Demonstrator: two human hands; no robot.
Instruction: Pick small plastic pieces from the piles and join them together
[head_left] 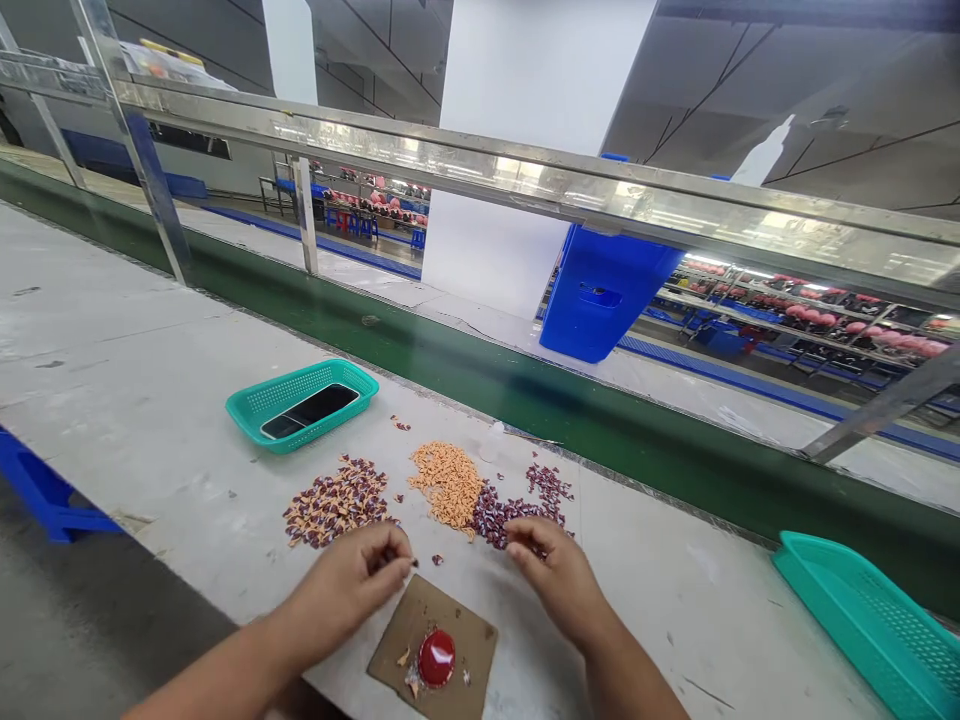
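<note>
Between 2 green baskets point(279, 392) near the table's point(150, 370) far edge lie 3 piles of pieces point(448, 485), 1 board point(397, 630) with 1 red dome point(436, 657) sits by the near edge, the left hand point(352, 575) pinches 1 dark piece point(415, 563), and the right hand's point(559, 580) grip, at the purple pile point(496, 516), is unclear.

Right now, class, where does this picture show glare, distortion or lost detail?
Head view: a white highlight on the glossy red domed object; streaky reflections along the shiny metal rail; the long green belt appears bowed, perhaps by lens distortion; same view, the tiny dark piece in the left hand is indistinct.
</note>
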